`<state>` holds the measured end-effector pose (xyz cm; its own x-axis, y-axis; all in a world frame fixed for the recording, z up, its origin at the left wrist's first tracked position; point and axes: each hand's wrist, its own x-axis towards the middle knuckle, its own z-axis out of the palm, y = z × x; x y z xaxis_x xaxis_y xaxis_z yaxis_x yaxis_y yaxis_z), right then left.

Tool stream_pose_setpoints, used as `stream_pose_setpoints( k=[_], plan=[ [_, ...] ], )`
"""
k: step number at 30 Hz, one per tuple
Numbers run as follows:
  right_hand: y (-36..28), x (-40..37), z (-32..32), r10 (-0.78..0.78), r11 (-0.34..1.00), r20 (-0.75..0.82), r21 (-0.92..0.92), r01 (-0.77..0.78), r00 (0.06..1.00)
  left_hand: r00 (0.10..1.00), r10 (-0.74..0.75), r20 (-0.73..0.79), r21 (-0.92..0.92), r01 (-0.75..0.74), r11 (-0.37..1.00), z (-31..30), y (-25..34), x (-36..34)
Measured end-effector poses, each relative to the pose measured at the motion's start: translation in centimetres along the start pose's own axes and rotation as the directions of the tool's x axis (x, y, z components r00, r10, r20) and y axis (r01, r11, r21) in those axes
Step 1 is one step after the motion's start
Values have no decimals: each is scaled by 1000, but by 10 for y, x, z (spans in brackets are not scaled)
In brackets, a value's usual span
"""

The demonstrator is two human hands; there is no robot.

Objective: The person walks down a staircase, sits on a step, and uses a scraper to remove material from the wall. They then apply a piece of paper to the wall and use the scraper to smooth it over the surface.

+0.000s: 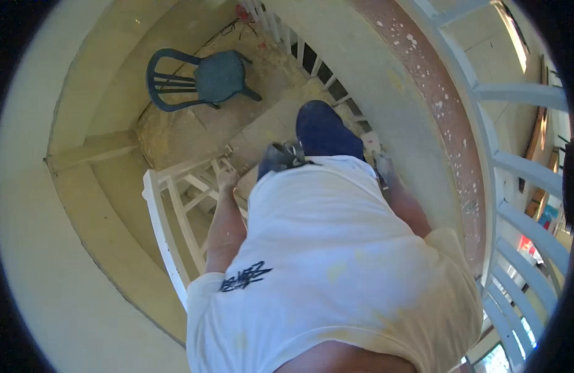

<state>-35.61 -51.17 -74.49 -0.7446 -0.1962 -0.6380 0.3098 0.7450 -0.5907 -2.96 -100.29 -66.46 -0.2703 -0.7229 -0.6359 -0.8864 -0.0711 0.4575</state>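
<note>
My left hand (pixel 226 177) is at the far end of a white wooden frame (pixel 166 227) with crossbars, its fingers closed around a bar. My right hand (pixel 384 164) hangs low beside my right thigh, close to the pale wall. Its fingers look curled, and a small pale object (pixel 370 140) shows just beyond them, too small to name. My white shirt (pixel 337 248), with yellowish stains, fills the middle of the view. Beyond its hem are dark blue trousers (pixel 327 133) and a grey-black item (pixel 286 155) at the waist.
A dark green plastic chair (pixel 220 77) stands on the dusty, stained floor (pixel 175 133). White railing bars (pixel 517 96) curve along the right, beside a reddish, paint-spotted ledge (pixel 445 112). Pale walls and a stepped ledge (pixel 94 205) lie on the left.
</note>
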Motion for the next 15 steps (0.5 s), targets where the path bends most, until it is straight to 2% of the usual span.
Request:
stream_pose_setpoints(
  k=[1, 2, 4, 5, 6, 7, 8, 9, 11, 12, 13, 15],
  plan=[
    [-78, -23, 3, 33, 969, 57, -246, -18, 998, 999, 9, -39, 91, -5, 996, -11, 31, -4],
    [-94, -14, 3, 10, 972, 47, -234, 2, 999, 998, 30, -54, 83, -26, 996, -11, 43, -1],
    [-126, 1, 9, 106, 991, 12, -90, -104, 994, 945, 274, -179, 101, -259, 961, -14, 39, 7],
    [-133, 14, 12, 53, 997, 16, 47, -54, 998, 943, 305, -133, 124, -290, 949, -17, 31, 14],
    [-141, 29, 19, 49, 998, 18, 49, -49, 999, 940, 330, -87, 143, -316, 938, -13, 21, 28],
    [-148, 44, 25, 39, 999, -46, 19, -38, 998, 942, 322, -91, 139, -308, 941, 17, -54, 84],
    [-151, 56, 33, 32, 999, -101, -19, -34, 994, 967, 253, -12, 157, -248, 956, 38, -122, 126],
    [-85, 114, 39, 38, 999, -81, -31, -40, 996, 982, 178, 65, 182, -187, 965, 42, -145, 172],
    [9, 224, 75, 193, 981, 202, -21, -192, 960, 990, 132, 43, 188, -138, 972, 42, -142, 181],
    [-23, 209, 83, -227, 936, 20, -270, 224, 974, 993, 116, 17, 184, -118, 976, 48, -130, 194],
    [-53, 192, 93, -640, 660, -49, -547, 515, 767, 994, 111, -13, 176, -107, 979, 52, -115, 211],
    [-106, 208, 87, -675, 651, -91, -542, 532, 732, 992, 101, -78, 157, -88, 984, 67, -74, 255]
  ],
)
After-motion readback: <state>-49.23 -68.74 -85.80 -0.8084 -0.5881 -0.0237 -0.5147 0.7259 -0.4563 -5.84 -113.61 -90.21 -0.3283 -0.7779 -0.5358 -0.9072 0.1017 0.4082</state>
